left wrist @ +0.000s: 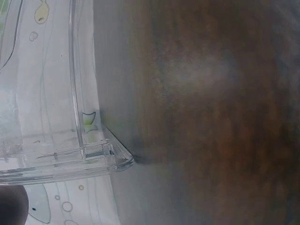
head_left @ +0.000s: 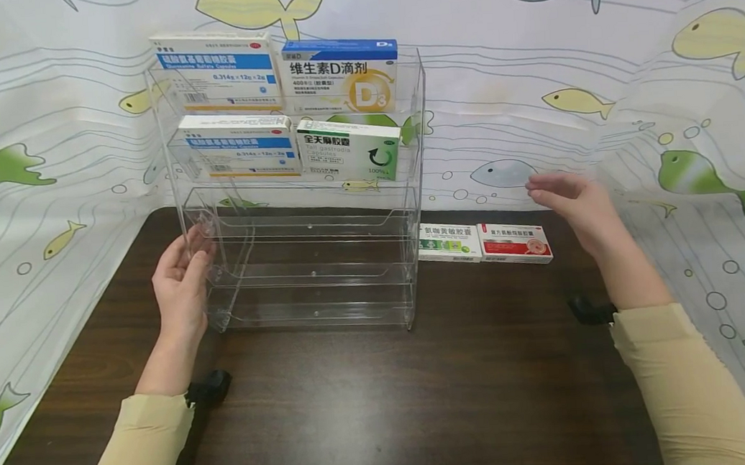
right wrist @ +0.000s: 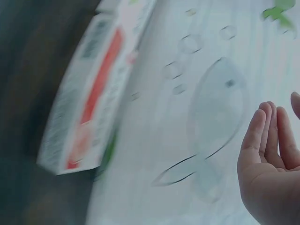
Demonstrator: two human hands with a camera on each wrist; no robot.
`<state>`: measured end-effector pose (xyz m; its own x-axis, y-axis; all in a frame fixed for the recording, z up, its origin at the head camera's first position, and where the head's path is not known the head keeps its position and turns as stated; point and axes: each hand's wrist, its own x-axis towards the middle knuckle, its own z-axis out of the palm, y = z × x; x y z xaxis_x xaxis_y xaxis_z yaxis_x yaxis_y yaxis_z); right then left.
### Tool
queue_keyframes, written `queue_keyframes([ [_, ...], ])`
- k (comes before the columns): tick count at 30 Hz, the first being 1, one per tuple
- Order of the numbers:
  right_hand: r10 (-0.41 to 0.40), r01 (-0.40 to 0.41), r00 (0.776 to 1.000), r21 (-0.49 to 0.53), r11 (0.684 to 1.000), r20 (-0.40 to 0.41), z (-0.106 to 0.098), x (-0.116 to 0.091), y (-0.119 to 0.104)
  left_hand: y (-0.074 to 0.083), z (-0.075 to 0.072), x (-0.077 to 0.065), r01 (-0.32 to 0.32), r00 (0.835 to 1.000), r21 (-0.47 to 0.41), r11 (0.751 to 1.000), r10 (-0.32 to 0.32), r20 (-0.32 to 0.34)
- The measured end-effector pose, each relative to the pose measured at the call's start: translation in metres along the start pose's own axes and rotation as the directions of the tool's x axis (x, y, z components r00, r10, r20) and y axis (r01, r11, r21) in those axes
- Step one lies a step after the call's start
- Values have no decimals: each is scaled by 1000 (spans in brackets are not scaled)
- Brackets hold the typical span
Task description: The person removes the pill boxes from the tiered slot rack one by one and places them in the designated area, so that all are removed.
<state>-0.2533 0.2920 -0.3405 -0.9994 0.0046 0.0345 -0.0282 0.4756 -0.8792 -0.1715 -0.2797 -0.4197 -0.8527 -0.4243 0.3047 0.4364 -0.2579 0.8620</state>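
A clear acrylic display rack (head_left: 316, 316) stands upright on the dark table. My left hand (head_left: 181, 282) grips its left side, thumb toward the front; in the left wrist view only a dark fingertip (left wrist: 11, 206) shows beside the clear side panel (left wrist: 61, 173). My right hand (head_left: 568, 201) hovers above and right of a red-and-white medicine box (head_left: 514, 243), holding nothing, its fingers (right wrist: 262, 136) together and gently bent. Beside that box lies a green-and-white medicine box (head_left: 449, 241), partly behind the rack's right edge.
Two blue-and-white capsule boxes (head_left: 219, 74), a vitamin D box (head_left: 342, 76) and a green-and-white capsule box (head_left: 350, 151) fill the top two tiers. Lower tiers hold no boxes. A fish-print curtain (head_left: 480, 95) surrounds the brown table (head_left: 359, 406).
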Motion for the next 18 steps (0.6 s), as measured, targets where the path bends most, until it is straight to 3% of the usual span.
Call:
queue_keyframes([
  [3, -102, 102, 995, 107, 989, -6, 6, -5, -22, 0, 0, 0, -1, 1000, 1, 1000, 1, 4],
  [7, -175, 171, 985, 228, 959, -4, 17, -13, -54, 0, 0, 0, -3, 1000, -3, 1000, 3, 8],
  [15, -269, 242, 962, 330, 912, 38, 41, -25, -107, 0, 0, 0, 0, 1000, -15, 1000, 0, 4],
  [18, -303, 274, 952, 299, 914, 54, 51, -27, -123, 1, -1, 0, 2, 1000, -18, 1000, -2, -1],
])
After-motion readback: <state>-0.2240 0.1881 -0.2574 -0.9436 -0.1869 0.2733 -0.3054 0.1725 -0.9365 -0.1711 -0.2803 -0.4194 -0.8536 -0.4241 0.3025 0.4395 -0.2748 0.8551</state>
